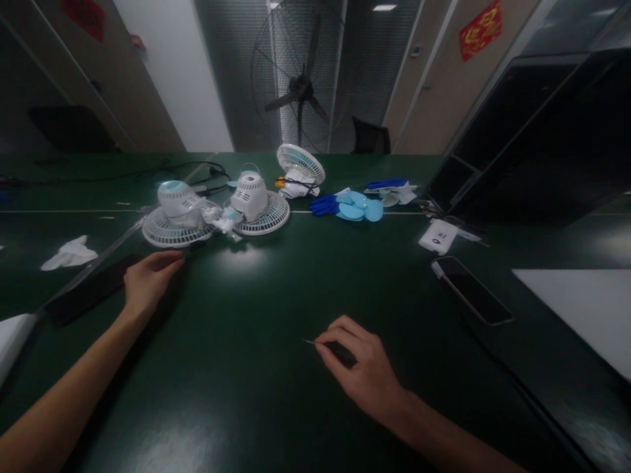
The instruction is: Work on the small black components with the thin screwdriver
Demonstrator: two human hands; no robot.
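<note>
My right hand (362, 364) is over the near middle of the green table (256, 394). Its thumb and forefinger pinch a thin, light, needle-like piece (308, 341), too small to name further. Over on the left, my left hand (150, 279) reaches to the front of a white fan (180, 213) that lies face down on its grille. The fingers of that hand are pressed together, and a small dark thing (197, 245) shows by the fingertips. Whatever they hold is hidden. Beneath the left wrist lies a long black item (91, 292).
Two more small fans, one lying face down (254, 207) and one tilted (300, 172), stand behind. Light-blue fan blades (359, 205) lie by blue gloves (324, 205). To the right are a phone (473, 289), a white box (438, 236) and a large black screen (537, 138). Crumpled white tissue (71, 253) lies left.
</note>
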